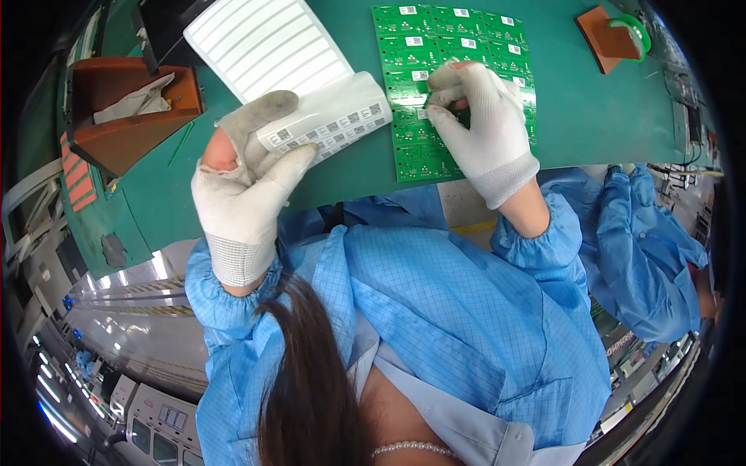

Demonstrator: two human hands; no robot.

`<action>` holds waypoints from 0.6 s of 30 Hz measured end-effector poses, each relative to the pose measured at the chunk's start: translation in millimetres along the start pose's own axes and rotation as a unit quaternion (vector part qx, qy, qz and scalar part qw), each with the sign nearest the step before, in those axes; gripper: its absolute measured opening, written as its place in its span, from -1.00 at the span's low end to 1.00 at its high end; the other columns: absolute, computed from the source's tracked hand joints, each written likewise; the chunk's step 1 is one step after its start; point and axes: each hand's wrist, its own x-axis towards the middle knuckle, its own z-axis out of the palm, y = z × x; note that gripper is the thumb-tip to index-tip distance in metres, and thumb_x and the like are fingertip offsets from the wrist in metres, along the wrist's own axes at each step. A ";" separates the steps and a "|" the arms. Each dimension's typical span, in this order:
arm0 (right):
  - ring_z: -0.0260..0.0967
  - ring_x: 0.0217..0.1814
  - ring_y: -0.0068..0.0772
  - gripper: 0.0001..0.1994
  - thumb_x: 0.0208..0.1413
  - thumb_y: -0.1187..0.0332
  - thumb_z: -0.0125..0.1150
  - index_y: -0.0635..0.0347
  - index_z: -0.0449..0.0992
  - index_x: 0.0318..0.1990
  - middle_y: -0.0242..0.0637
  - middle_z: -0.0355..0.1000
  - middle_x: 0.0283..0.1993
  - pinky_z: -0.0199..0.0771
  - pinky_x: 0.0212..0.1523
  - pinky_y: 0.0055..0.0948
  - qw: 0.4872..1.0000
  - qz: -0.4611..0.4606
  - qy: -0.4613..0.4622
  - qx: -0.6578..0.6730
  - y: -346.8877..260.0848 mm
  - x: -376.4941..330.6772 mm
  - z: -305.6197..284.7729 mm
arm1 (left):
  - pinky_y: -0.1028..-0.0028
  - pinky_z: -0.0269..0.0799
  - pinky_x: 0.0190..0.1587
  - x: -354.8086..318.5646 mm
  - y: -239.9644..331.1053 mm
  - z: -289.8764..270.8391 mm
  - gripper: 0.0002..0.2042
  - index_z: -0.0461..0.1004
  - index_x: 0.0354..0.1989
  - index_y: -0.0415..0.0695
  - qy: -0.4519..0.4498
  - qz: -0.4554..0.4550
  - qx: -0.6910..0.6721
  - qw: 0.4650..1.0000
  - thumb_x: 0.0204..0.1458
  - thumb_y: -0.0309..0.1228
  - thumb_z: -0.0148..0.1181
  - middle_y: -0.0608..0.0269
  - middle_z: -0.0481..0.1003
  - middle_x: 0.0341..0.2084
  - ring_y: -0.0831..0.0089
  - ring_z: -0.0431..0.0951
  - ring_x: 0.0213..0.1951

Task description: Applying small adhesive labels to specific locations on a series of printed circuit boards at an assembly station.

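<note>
My left hand (241, 182), in a white glove with bare skin showing at a finger, grips a curled sheet of labels (350, 109) between thumb and fingers. Rows of small printed labels run along its bent lower part. To the right lies a green circuit board panel (416, 155) with white labels stuck on several sections. Over its middle, my gloved right hand (489, 132) has its fingers curled together, tips close to the board surface beside a small white label (422, 113). Whatever those fingertips hold, if anything, is hidden.
A striped white sheet (264, 46) lies behind the label sheet on the green table (583, 116). At left stands a brown bin (140, 136) with crumpled white material in it. A brown block with a green spool (636, 37) sits far right. Another person's blue sleeve (637, 256) shows at right.
</note>
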 end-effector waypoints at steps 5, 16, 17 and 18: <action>0.40 -0.05 -0.25 -0.60 -0.10 0.47 0.34 0.10 0.46 -0.03 -0.32 0.48 -0.13 0.21 0.14 -0.22 0.972 -0.084 0.041 -0.216 -12.5 -11.5 3.9 | 0.39 0.51 0.08 0.5 1.6 2.1 -0.56 0.38 0.05 -0.38 -0.007 -0.007 -0.024 1.000 -0.08 -0.75 0.25 -0.01 0.47 -0.01 0.25 0.54 0.02; 0.35 -0.07 -0.23 -0.57 -0.20 0.42 0.42 0.09 0.58 -0.06 -0.30 0.47 -0.18 0.23 -0.03 -0.27 0.965 -0.245 0.087 -0.029 -69.5 9.8 16.9 | 0.39 0.49 0.07 -5.1 3.2 9.2 -0.56 0.33 0.13 -0.40 -0.068 0.020 -0.024 0.997 0.01 -0.72 0.17 -0.03 0.48 0.00 0.27 0.54 0.03; 0.35 -0.07 -0.23 -0.57 -0.20 0.42 0.42 0.09 0.58 -0.06 -0.30 0.47 -0.18 0.23 -0.03 -0.27 0.965 -0.248 0.085 -0.025 -69.4 10.5 21.0 | 0.39 0.49 0.06 -7.1 3.2 8.1 -0.57 0.33 0.13 -0.39 -0.068 0.027 0.020 0.997 0.03 -0.72 0.15 -0.03 0.50 -0.02 0.28 0.54 0.03; 0.36 -0.08 -0.24 -0.59 -0.20 0.41 0.42 0.07 0.58 -0.07 -0.30 0.46 -0.17 0.23 -0.04 -0.27 0.963 -0.252 0.097 -0.019 -69.6 11.0 24.0 | 0.39 0.49 0.06 -7.8 3.6 7.2 -0.57 0.33 0.13 -0.39 -0.064 0.027 0.021 0.997 0.03 -0.72 0.15 -0.03 0.50 -0.02 0.28 0.54 0.03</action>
